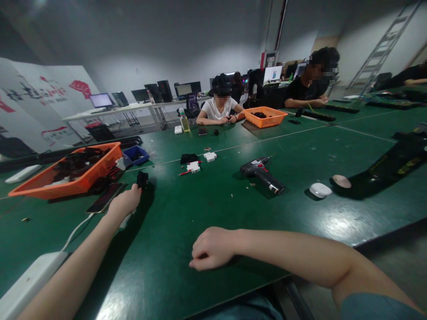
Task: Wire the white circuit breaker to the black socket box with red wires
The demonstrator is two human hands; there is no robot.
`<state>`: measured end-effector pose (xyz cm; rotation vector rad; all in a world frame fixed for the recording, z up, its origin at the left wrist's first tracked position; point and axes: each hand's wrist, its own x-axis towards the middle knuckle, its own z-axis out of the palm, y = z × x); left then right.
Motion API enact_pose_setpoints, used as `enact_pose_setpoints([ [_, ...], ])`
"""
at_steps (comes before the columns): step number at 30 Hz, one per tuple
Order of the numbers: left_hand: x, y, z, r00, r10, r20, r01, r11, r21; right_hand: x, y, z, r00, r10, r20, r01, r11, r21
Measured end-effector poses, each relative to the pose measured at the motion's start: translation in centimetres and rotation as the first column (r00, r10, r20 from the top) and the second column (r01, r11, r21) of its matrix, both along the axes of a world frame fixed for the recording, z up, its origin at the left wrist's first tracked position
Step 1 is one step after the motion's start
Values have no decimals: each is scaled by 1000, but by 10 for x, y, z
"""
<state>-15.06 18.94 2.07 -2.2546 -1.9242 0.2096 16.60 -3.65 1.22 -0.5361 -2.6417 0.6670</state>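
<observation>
My left hand (124,202) reaches forward over the green table (173,213), its fingers closed on a small black object (143,179). A phone (106,198) lies just left of that hand, and a pale item under the hand is partly hidden. My right hand (213,248) rests on the table near the front edge, its fingers curled in with nothing seen in them. Beyond it lies a black power screwdriver (262,174) on its side. Small white parts (193,167) with red pieces and a black part (189,158) lie at the middle of the table.
An orange basket (70,183) of dark parts and a blue tray (142,156) stand at left. A white power strip (31,278) lies front left. A round white case (320,190) sits at right. Across the table, people sit near another orange basket (267,121) and a bottle (184,121).
</observation>
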Motion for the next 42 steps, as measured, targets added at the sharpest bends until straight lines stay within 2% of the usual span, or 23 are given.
enact_pose_setpoints([
  [13, -4, 1, -2, 987, 98, 130, -104, 994, 38, -3, 0, -8, 1000, -12, -22, 13, 999, 40],
  [20, -4, 2, -7, 975, 75, 209, -99, 990, 105, -1, 1, -6, 1000, -13, -20, 14, 999, 50],
  [24, -7, 6, -9, 966, 80, 248, -106, 990, 97, -1, 0, -4, 1000, -10, -12, 11, 999, 39],
  [30, -6, 3, -13, 933, 128, 338, -175, 978, 111, -2, 0, -4, 1000, 3, -11, -2, 999, 41],
  [32, -4, -2, -12, 933, 66, 354, -142, 971, 194, -2, 1, -4, 1000, 7, -9, -6, 998, 56],
  [36, 3, -6, -4, 955, -156, 254, 53, 927, 372, -3, 1, -5, 1000, 6, 4, -6, 997, 83],
  [40, 14, 3, 7, 967, -210, 145, 136, 906, 401, -5, 1, -5, 999, -6, 34, 3, 997, 78],
  [42, 21, 8, 8, 968, -225, 108, 164, 901, 402, -5, 2, -5, 999, -12, 48, 9, 998, 68],
])
